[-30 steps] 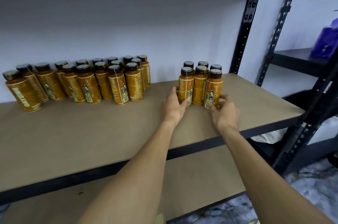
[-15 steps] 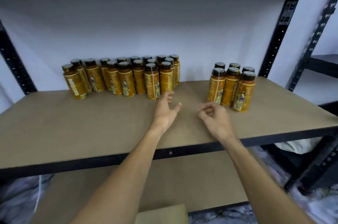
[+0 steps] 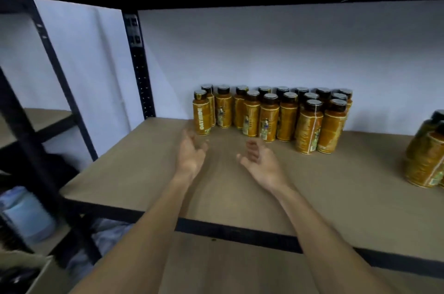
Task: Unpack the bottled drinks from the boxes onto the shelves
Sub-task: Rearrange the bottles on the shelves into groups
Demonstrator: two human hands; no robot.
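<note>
Two bare forearms reach forward over a tan wooden shelf [image 3: 144, 173] set in a black metal rack. The left hand [image 3: 192, 152] and right hand [image 3: 259, 161] hover above the board, a little apart from each other, palms turned inward and fingers loosely curled — both empty, gripping nothing. Just beyond the hands, a cluster of amber bottled drinks [image 3: 271, 113] with dark caps stands upright in rows against the white back wall; the leftmost bottle sits just past the left hand's fingertips. Well to the right, at the frame's edge, a smaller group of bottles [image 3: 425, 149] stands apart from the main cluster — partly cut off. A lower shelf board [image 3: 228, 267] shows beneath the arms.
</note>
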